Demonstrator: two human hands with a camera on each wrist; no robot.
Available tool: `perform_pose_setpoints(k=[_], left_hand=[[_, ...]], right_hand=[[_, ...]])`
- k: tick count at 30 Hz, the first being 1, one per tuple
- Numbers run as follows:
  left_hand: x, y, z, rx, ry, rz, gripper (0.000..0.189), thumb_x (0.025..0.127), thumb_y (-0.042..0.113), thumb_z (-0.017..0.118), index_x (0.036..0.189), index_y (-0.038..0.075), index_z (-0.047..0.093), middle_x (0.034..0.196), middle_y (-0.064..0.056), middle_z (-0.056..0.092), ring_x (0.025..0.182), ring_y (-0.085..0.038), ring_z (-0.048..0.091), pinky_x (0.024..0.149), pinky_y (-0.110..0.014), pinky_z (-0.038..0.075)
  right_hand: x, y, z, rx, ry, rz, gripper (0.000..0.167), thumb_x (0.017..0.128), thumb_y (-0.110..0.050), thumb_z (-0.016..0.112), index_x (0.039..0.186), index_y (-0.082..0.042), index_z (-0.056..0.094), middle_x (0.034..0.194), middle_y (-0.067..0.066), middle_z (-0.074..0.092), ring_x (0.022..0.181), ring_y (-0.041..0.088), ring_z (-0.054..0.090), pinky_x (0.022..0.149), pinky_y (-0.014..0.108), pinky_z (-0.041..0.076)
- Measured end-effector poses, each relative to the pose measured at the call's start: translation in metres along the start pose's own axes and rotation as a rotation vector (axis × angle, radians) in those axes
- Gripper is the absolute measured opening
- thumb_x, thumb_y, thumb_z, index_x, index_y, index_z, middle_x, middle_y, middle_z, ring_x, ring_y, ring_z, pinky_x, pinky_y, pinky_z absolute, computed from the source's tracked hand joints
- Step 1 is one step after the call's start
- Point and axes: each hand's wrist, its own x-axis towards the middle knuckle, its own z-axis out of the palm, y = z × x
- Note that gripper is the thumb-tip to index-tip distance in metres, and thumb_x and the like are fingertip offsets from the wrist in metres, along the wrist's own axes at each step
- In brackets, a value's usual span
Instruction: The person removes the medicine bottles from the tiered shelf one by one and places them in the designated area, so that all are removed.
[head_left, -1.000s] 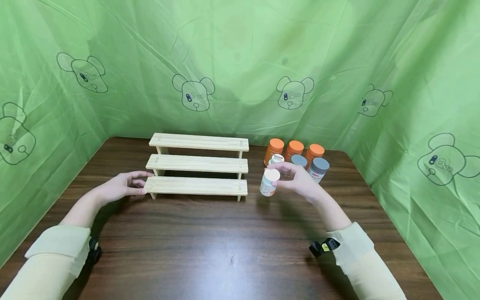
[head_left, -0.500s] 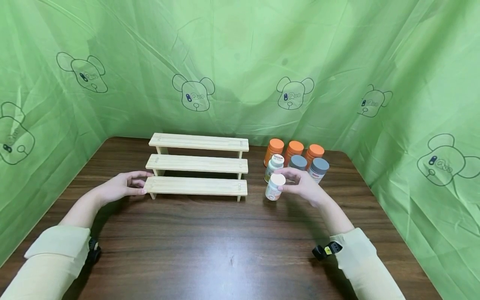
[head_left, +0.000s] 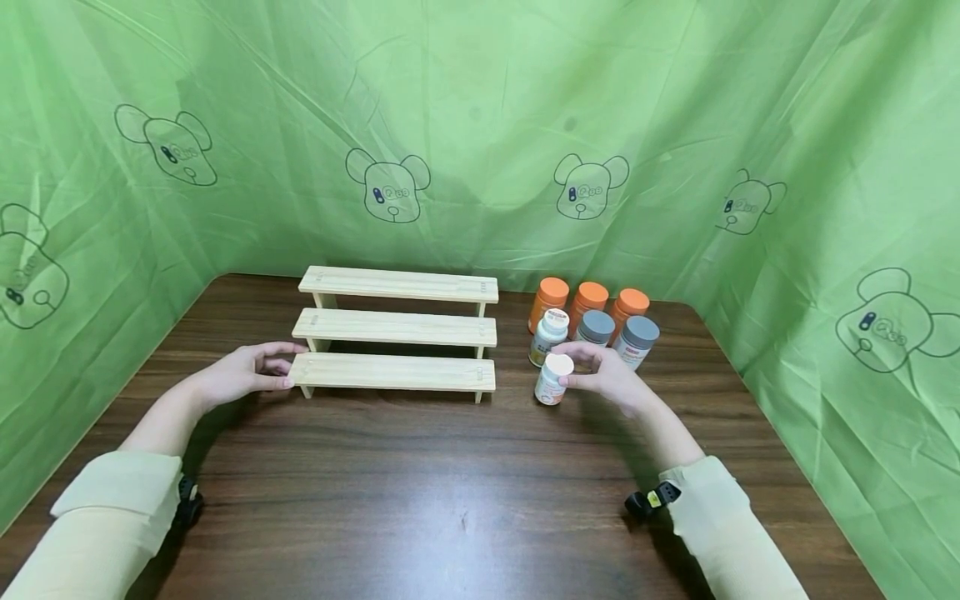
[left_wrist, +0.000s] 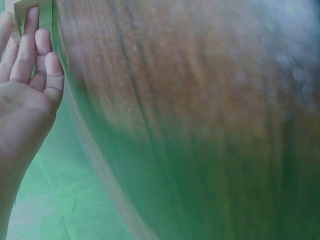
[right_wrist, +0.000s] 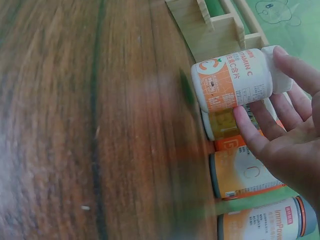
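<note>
In the head view a three-tier wooden display stand (head_left: 393, 372) is at centre left. My left hand (head_left: 236, 375) holds the left end of its lowest tier, thumb at the front corner and fingers further back. The left wrist view shows the fingertips (left_wrist: 32, 17) against the wood. With thumb and fingers my right hand (head_left: 609, 382) grips a small white vitamin C bottle (head_left: 549, 390), upright, by its white cap (right_wrist: 281, 70). Its label is orange and white. I cannot tell whether its base touches the table. Right behind it is another white-capped bottle (head_left: 547, 336).
Two grey-capped bottles (head_left: 639, 333) and three orange-capped bottles (head_left: 553, 292) are grouped at the back right, partly behind my right hand. Green cloth (head_left: 480, 125) hangs around the back and sides of the dark wooden table (head_left: 420, 500).
My right hand has moved the vitamin C bottle a little right and toward me, lowering it beside the other bottles. The left hand and the stand have stayed in place.
</note>
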Motion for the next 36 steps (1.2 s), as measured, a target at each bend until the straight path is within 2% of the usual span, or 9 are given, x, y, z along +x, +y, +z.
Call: perform_pose_setpoints(k=[4,11,20,25,28,31,33,36], left_hand=[[-0.001,0.001,0.001,-0.008,0.002,-0.007,0.064,0.087,0.017,0.067,0.14,-0.001,0.037,0.113,-0.021,0.064,0.095,-0.004,0.062,0.08,-0.015,0.044],[0.0,0.002,0.001,-0.025,-0.006,-0.005,0.065,0.087,0.017,0.068,0.141,-0.002,0.036,0.114,-0.022,0.064,0.096,-0.005,0.062,0.08,-0.017,0.046],[0.002,0.002,0.0,-0.037,-0.015,0.004,0.064,0.088,0.015,0.067,0.141,-0.003,0.035,0.115,-0.024,0.063,0.096,-0.005,0.062,0.08,-0.018,0.047],[-0.002,0.007,-0.004,-0.055,-0.02,-0.023,0.064,0.089,0.017,0.065,0.142,-0.001,0.033,0.123,-0.028,0.057,0.098,-0.005,0.061,0.082,-0.023,0.048],[-0.005,0.013,-0.009,-0.07,-0.003,-0.065,0.066,0.092,0.022,0.061,0.145,0.002,0.027,0.129,-0.028,0.052,0.097,-0.012,0.062,0.082,-0.03,0.048],[-0.007,0.025,-0.013,-0.032,0.025,-0.088,0.071,0.095,0.029,0.056,0.15,0.006,0.017,0.136,-0.028,0.046,0.11,-0.028,0.057,0.09,-0.041,0.043],[-0.007,0.035,-0.015,0.03,0.051,-0.083,0.074,0.096,0.035,0.053,0.151,0.007,0.01,0.14,-0.028,0.041,0.12,-0.038,0.048,0.097,-0.05,0.039],[-0.005,0.053,-0.015,0.142,0.102,-0.078,0.08,0.096,0.04,0.051,0.151,0.006,0.003,0.144,-0.031,0.033,0.13,-0.048,0.032,0.099,-0.062,0.03]], right_hand=[[0.003,0.008,0.0,0.015,-0.004,-0.003,0.048,0.079,-0.014,0.077,0.123,-0.007,0.059,0.121,0.008,0.062,0.113,0.016,0.055,0.089,0.029,0.047],[0.005,0.015,0.001,0.024,-0.013,0.004,0.049,0.077,-0.015,0.078,0.122,-0.008,0.059,0.119,0.008,0.063,0.112,0.017,0.057,0.089,0.03,0.046],[0.006,0.016,0.0,0.046,-0.015,0.001,0.048,0.079,-0.014,0.077,0.123,-0.007,0.058,0.118,0.007,0.063,0.11,0.016,0.058,0.087,0.029,0.048],[0.004,0.012,-0.002,-0.001,-0.033,-0.032,0.048,0.082,-0.015,0.074,0.126,-0.009,0.057,0.123,0.009,0.061,0.113,0.019,0.056,0.088,0.029,0.047],[0.001,0.007,-0.006,-0.037,-0.042,-0.04,0.049,0.084,-0.015,0.072,0.13,-0.009,0.055,0.127,0.01,0.058,0.117,0.023,0.053,0.088,0.03,0.047],[-0.004,-0.002,-0.011,-0.06,-0.04,-0.04,0.049,0.086,-0.013,0.069,0.131,-0.009,0.053,0.13,0.011,0.057,0.12,0.029,0.051,0.089,0.029,0.047],[-0.01,-0.014,-0.014,-0.075,-0.028,-0.036,0.047,0.087,-0.011,0.068,0.131,-0.007,0.053,0.13,0.013,0.056,0.122,0.035,0.048,0.091,0.032,0.046],[-0.015,-0.026,-0.021,-0.142,0.004,-0.051,0.043,0.088,-0.012,0.066,0.13,-0.008,0.054,0.128,0.012,0.057,0.121,0.038,0.048,0.092,0.034,0.045]])
